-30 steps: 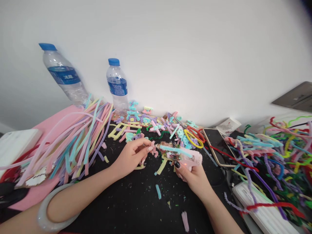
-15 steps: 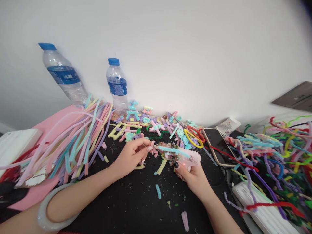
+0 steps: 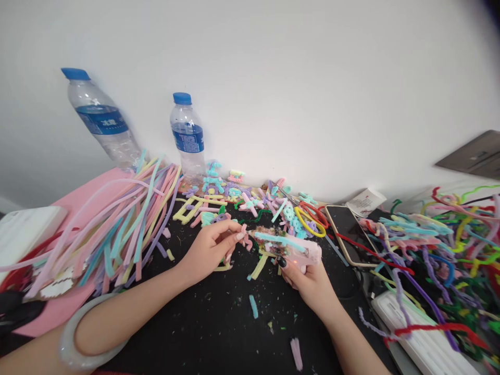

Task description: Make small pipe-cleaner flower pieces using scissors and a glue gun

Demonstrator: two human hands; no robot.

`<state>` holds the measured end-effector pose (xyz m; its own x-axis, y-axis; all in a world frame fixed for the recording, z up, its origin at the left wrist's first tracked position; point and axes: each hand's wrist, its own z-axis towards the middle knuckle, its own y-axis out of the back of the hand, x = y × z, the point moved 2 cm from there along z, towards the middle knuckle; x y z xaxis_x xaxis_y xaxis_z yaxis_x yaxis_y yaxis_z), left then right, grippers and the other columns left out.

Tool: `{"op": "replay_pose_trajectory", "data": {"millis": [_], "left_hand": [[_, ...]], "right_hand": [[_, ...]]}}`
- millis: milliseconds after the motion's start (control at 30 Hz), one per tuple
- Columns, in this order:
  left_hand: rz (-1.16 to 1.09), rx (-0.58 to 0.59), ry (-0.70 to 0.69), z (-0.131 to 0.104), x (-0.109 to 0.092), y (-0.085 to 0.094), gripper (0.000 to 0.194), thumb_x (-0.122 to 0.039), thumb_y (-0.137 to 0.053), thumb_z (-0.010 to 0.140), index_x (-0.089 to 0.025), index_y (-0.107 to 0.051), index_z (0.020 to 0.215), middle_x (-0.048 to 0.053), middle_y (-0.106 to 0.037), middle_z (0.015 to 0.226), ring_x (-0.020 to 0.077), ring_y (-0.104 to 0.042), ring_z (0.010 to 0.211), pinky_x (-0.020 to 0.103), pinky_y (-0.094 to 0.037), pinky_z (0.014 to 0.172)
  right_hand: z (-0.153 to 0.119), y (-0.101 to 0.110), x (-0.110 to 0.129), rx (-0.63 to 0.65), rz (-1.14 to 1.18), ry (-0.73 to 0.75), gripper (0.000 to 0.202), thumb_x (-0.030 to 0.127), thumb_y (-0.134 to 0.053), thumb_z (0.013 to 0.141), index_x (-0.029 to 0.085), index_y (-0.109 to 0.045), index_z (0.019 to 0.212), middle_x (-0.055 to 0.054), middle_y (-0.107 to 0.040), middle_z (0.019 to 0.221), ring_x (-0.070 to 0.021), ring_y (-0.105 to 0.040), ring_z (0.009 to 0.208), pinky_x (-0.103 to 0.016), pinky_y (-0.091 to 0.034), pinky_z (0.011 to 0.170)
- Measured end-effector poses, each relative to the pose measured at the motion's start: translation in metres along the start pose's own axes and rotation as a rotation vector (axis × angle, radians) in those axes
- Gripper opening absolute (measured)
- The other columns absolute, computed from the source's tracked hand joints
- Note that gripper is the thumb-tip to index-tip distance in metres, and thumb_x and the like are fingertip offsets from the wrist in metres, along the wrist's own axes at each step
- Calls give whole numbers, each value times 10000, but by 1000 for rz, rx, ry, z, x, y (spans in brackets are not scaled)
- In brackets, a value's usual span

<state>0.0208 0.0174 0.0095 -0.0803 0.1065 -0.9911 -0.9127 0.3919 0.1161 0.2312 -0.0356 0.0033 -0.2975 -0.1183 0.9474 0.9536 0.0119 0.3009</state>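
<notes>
My left hand [image 3: 213,245] pinches a small pink pipe-cleaner piece [image 3: 246,238] between thumb and fingertips. In my right hand [image 3: 302,281] is a pale pink hot glue gun [image 3: 307,252], with fingers wrapped round its handle. A small reddish light glows on its side. Its front part is crusted with coloured fuzz, and a light blue strip [image 3: 279,239] runs along it. The nozzle points left, right beside the pink piece; whether they touch I cannot tell. Just below the gun lies a yellow pipe-cleaner piece [image 3: 258,266].
Bundled pastel pipe cleaners [image 3: 133,224] lie at left on a pink sheet [image 3: 84,195]. Two water bottles [image 3: 187,138] [image 3: 103,120] stand by the wall. Finished-looking twisted pieces [image 3: 253,203] line the back. At right are a phone [image 3: 351,234], tangled pipe cleaners [image 3: 437,255] and a white power strip [image 3: 417,333].
The glue gun's front has tilted slightly in my right hand, its nozzle still by the pink piece. My left hand has hardly moved.
</notes>
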Motion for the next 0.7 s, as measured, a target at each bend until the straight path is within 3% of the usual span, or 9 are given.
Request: {"op": "replay_pose_trajectory", "data": {"millis": [700], "left_hand": [[-21,-39,-12,1,1,1,198,-315,-498,888,-166,-577,786,-77,-394,484,62,-393,406,170,-444,415]], "right_hand": [[0,0,0,11,7,-18,309,428,-625,780,159,-655,930,-29,-598,611,-180,-560,604,-263,-453,509]]}}
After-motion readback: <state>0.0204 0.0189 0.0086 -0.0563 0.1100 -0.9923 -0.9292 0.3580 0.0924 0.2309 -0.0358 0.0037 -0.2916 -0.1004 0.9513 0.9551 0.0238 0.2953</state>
